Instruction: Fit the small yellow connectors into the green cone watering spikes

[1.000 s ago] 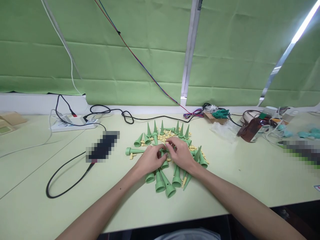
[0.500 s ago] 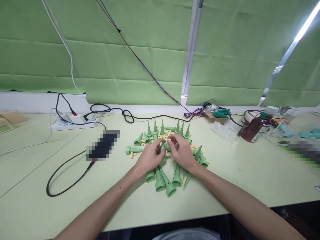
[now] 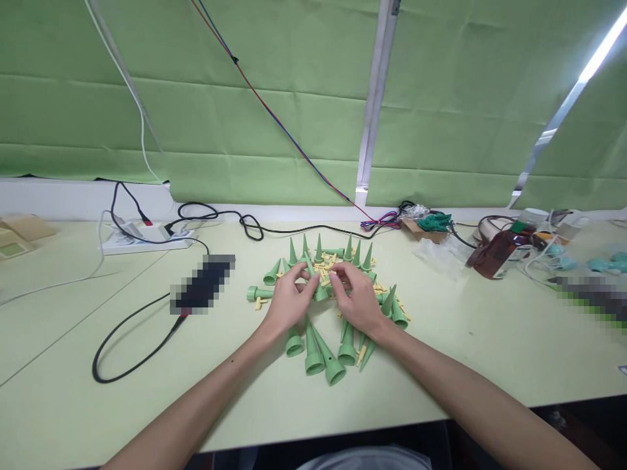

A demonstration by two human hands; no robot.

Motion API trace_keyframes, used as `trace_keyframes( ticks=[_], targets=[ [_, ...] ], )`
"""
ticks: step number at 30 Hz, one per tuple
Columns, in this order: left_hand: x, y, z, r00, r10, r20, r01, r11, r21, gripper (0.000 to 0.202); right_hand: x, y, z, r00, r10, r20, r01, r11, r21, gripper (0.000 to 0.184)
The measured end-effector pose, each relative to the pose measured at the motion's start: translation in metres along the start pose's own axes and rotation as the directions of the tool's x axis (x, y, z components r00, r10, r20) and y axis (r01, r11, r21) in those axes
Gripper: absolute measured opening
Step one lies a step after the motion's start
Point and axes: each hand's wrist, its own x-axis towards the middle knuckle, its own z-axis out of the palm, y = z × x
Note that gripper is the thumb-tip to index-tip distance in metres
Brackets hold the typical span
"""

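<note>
My left hand (image 3: 290, 301) is closed around a green plastic watering spike (image 3: 320, 292), its tip pointing up and slightly left, its wide end towards me. Close to its right, my right hand (image 3: 360, 297) pinches a small yellow valve (image 3: 329, 278) between thumb and fingers, near the spike's side. Beyond the hands lies a heap of yellow valves (image 3: 323, 264), partly hidden by my fingers. More green spikes surround it: some stand upright at the back, like this spike (image 3: 349, 249), and others lie towards me, like this fallen spike (image 3: 334, 371).
A dark pixelated device (image 3: 203, 285) with a looped black cable lies left on the table (image 3: 235, 405). Behind it sits a white power strip (image 3: 147, 240). On the right are a brown bottle (image 3: 502, 253), clear plastic wrap (image 3: 441, 254) and a small cardboard box (image 3: 424, 230).
The spike in my left hand has been raised and tilted, so more of it shows between my hands. My left hand has turned slightly; my right hand has hardly moved.
</note>
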Motion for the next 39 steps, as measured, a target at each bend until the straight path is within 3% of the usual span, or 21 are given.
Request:
trace_keyframes(
  ticks=[9,16,29,39],
  targets=[
    [0.0007,0.0077,-0.0001,0.989,-0.083,0.121,0.103,0.981,-0.165,0.035,-0.0011,-0.0005,0.0010,0.999,0.035,0.037,-0.037,0.998,0.050,0.014],
    [-0.0005,0.0073,0.0004,0.976,-0.030,0.214,0.066,0.985,-0.162,0.036,-0.0008,-0.0010,0.0006,0.996,0.078,0.047,-0.084,0.987,0.135,0.014],
    [0.0010,0.0060,-0.0008,0.996,-0.067,0.058,0.080,0.964,-0.252,0.034,0.0017,-0.0027,-0.0040,0.999,0.050,-0.007,-0.050,0.999,0.016,0.018],
    [-0.0008,0.0083,0.0006,0.991,-0.078,0.106,0.107,0.946,-0.305,0.033,0.0031,-0.0007,-0.0034,0.999,0.050,0.015,-0.050,0.999,0.005,0.019]
  ],
)
